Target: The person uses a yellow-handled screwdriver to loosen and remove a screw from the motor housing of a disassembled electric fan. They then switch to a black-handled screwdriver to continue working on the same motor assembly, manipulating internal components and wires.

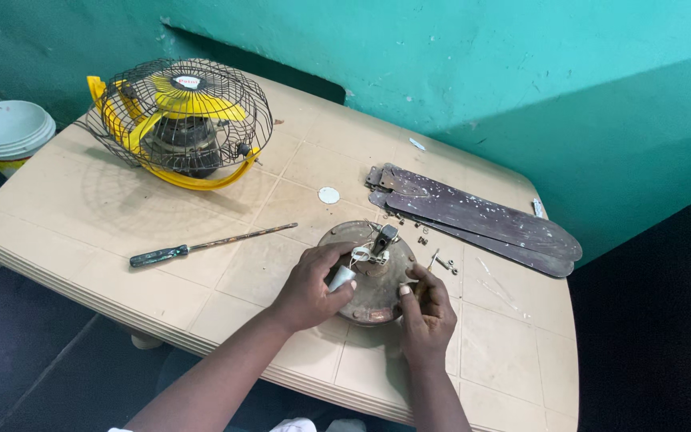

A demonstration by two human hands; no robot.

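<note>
Head view: two hands at a round fan motor housing (369, 284) near the table's (505, 336) front edge.

Left hand (309, 288) has its fingers clenched around a small white cylinder (341, 278) (wired to the housing top), while the right hand (425, 308) pinches a thin tool against the housing's right rim. Dark fan blades (473, 216) lie toward the back right corner, a screwdriver (205, 244) left of the housing, a yellow caged fan (181, 120) at the back left corner.

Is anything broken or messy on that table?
Yes. The ceiling fan blades lie detached, stacked and paint-spattered. Small screws are scattered beside the round fan motor, and the yellow caged fan lies tipped over.
</note>
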